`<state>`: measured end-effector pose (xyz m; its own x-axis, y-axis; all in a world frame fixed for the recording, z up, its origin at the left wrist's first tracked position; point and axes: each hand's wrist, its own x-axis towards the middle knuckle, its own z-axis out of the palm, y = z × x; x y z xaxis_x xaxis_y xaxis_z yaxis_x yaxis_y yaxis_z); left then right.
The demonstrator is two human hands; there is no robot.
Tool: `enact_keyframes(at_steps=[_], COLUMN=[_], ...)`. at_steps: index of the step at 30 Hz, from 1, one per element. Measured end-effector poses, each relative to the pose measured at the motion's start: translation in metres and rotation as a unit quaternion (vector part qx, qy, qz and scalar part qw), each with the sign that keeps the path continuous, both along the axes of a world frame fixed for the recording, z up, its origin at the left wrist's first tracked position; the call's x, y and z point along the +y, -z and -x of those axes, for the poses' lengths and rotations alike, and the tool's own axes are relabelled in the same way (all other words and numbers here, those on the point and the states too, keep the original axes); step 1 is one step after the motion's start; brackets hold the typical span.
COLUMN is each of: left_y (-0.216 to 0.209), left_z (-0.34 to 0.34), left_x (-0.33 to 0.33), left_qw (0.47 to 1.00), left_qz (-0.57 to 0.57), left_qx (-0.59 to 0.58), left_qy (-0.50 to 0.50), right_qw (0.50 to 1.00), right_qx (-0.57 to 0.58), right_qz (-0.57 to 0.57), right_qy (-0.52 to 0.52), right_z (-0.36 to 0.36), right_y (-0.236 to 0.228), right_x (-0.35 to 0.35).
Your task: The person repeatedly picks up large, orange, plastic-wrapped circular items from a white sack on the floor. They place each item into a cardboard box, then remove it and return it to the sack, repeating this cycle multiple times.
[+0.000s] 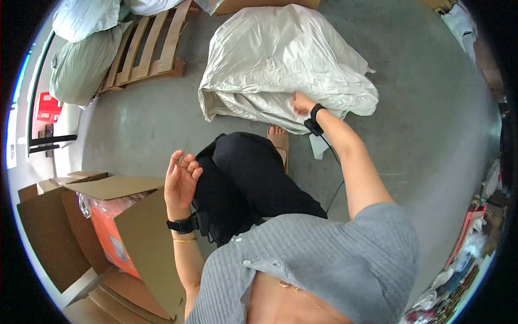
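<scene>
A big off-white fabric sack (280, 48) lies crumpled on the floor ahead of me, its near edge folded and wrinkled. My right hand (303, 103) is at that near edge, fingers curled in, overlapping the fabric in view; what is inside the fingers, if anything, is hidden. A black band with a small device and cable circles that wrist. Raised beside my left knee, my left hand (182, 181) has its palm up and its fingers loosely bent apart, with nothing in it. A pale piece of paper (318, 146) shows on the floor just below the right wrist.
Open cardboard boxes (151, 243) stand at my left, one with an orange item (113, 237) and clear plastic inside. A wooden pallet (145, 48) lies far left beside full sacks (86, 67). Assorted items line the right rim. My sandalled foot (278, 141) is near the sack.
</scene>
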<state>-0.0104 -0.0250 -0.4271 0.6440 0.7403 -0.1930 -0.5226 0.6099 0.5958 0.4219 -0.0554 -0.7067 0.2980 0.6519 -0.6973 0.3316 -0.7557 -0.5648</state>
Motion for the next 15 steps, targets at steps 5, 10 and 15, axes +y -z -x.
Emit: enact_keyframes(at_steps=[5, 10, 15], left_y=[0.002, 0.001, 0.001], left_z=[-0.002, -0.01, -0.018], left_x=[-0.005, -0.001, 0.001], left_qw=[0.998, 0.997, 0.998], left_qz=[-0.037, -0.01, -0.01], left_qx=[0.026, 0.037, 0.042], left_qy=[-0.045, -0.067, -0.049], right_qw=[0.897, 0.944, 0.974], right_qx=[-0.154, -0.163, -0.186], right_qz=[-0.392, -0.287, -0.053], right_qy=[0.135, 0.021, -0.119], right_z=[-0.062, -0.081, -0.009], right_y=[-0.054, -0.034, 0.043], right_x=[0.08, 0.061, -0.044])
